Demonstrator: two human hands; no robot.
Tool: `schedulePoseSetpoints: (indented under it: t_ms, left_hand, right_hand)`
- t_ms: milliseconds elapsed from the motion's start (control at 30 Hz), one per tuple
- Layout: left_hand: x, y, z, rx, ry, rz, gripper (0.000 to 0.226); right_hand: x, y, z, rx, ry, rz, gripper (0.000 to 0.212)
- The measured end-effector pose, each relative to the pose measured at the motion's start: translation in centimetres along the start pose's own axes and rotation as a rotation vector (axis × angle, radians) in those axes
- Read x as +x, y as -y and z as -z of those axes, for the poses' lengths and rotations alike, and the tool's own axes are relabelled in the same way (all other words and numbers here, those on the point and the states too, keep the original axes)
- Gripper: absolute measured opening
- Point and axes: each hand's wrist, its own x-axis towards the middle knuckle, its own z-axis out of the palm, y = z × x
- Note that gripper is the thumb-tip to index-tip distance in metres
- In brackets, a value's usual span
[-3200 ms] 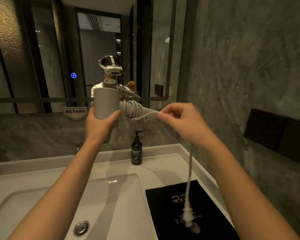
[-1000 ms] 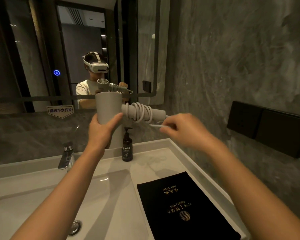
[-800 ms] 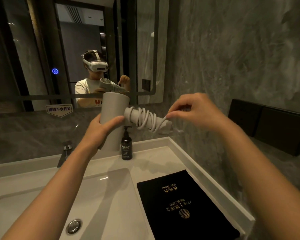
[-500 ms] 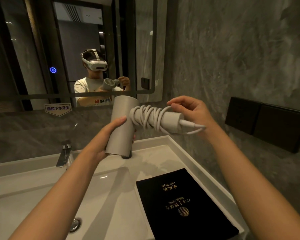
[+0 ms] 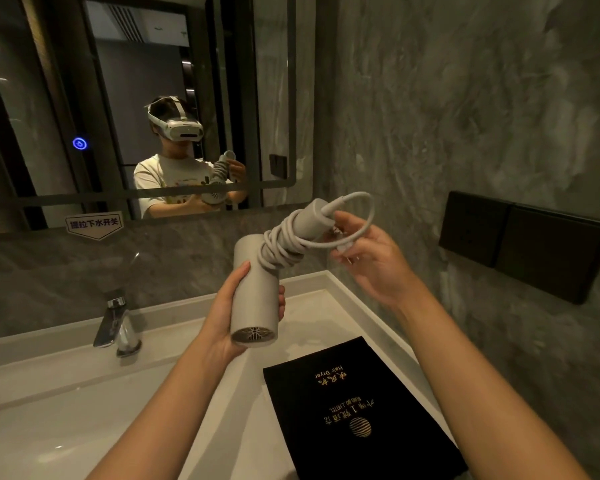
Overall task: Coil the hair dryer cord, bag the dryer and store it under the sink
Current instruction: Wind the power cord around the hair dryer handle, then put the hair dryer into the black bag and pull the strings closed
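My left hand grips the barrel of the pale grey hair dryer, whose grille end points down toward me. Its handle slants up to the right, and the white cord is wound around it in several turns, with one loose loop arching over the handle's end. My right hand holds the last stretch of cord by the handle's tip, the plug hidden in its fingers. The flat black dryer bag with gold lettering lies on the counter below, to the right of the basin.
A white basin with a chrome tap fills the lower left. The mirror behind shows a person wearing a headset. Two black wall panels sit on the grey stone wall at right, close to the counter's edge.
The hanging cord has been wound fully onto the handle. The dryer has tipped so the barrel's grille faces me and the handle points up right. My right hand moved to the handle's tip.
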Motion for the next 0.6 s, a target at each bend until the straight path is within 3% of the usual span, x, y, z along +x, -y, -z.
schedulePoseSetpoints:
  t_ms: [100,267,333,433,500,567,600]
  left_hand:
    - [1.0,1.6,0.5,-0.077,0.003,0.025,0.056]
    - [2.3,5.1,0.4,-0.201,-0.039,0.086,0.052]
    - [2.7,6.5,1.0,-0.174,-0.056,0.144,0.054]
    - [3.3,7.8,2.7,0.069,-0.090,0.218,0.061]
    - [3.3,8.2,3.0,0.369,-0.209,0.231,0.065]
    - [3.5,8.4,3.0,0.772,-0.365,0.092,0.074]
    - [3.6,8.4,2.6,0.908,-0.403,-0.089,0.072]
  right_hand:
    - [-0.1,-0.1,-0.4,-0.165,0.076,0.030,0.046]
    - [0.6,-1.5,-0.9,-0.442,-0.297,0.102,0.030]
    - [0.5,-2.2,-0.2,-0.476,-0.319,0.118,0.027]
    - [-0.4,-3.4,1.1,-0.515,-0.302,0.094,0.028]
    - [-1.2,-4.3,2.2,-0.542,-0.314,0.068,0.028]
    - [-2.1,-5.5,3.3,-0.572,-0.326,0.019,0.031]
    - [-2.6,-6.1,3.9,-0.581,-0.331,-0.013,0.032]
